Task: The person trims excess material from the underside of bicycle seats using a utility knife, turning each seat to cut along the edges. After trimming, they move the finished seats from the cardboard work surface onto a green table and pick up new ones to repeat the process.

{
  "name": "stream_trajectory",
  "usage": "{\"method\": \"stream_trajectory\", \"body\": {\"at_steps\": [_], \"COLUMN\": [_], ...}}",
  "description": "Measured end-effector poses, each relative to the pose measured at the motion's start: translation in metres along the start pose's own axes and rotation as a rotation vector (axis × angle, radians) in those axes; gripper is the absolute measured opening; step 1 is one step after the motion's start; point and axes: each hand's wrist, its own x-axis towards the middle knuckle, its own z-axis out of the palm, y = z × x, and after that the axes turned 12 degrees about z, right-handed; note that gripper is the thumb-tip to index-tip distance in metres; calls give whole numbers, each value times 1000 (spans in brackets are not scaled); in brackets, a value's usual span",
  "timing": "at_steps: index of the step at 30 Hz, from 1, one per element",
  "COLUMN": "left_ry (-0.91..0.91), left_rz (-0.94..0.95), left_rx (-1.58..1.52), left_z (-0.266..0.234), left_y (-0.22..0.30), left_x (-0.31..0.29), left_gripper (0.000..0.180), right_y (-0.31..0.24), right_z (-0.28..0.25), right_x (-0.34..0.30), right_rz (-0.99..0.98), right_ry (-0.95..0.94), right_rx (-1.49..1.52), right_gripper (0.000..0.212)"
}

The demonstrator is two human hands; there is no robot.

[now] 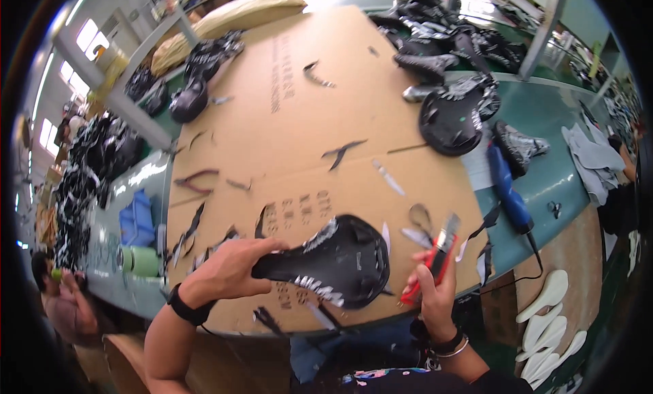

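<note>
My left hand (228, 268) is closed round the narrow nose of a black bicycle saddle (350, 261). Its underside faces up, with whitish, ragged marks along both edges. The saddle is held over the near part of a cardboard sheet (367, 128). In my right hand (437, 292), just right of the saddle's wide end, is a red utility knife (441, 252) with its metal end pointing up and away. Knife and saddle are apart. Dark trimmed strips (343, 151) lie scattered over the cardboard.
Red-handled pliers (197, 182) lie on the left of the cardboard. More black saddles (449, 128) are heaped at the right, near a blue corded heat gun (507, 190). A blue bin (136, 219) and green cup (141, 260) stand left. Another person (68, 305) sits at far left.
</note>
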Motion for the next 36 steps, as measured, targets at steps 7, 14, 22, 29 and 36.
{"method": "stream_trajectory", "body": {"at_steps": [7, 14, 22, 29, 36], "left_ry": [386, 148, 396, 397, 448], "left_rz": [14, 199, 100, 57, 82], "left_rx": [-54, 246, 194, 96, 122], "left_z": [88, 114, 102, 98, 104], "left_y": [-7, 14, -6, -3, -7], "left_x": [-47, -28, -6, -4, -8], "left_gripper": [52, 73, 67, 60, 60], "right_y": [9, -11, -30, -51, -56], "right_z": [36, 16, 18, 37, 34], "right_x": [-20, -18, -4, 25, 32], "right_rz": [16, 38, -615, -797, -783], "right_ry": [-369, -422, -493, -664, -829], "right_rx": [-501, -708, -1095, -1395, -1620], "right_gripper": [40, 45, 56, 65, 66]}}
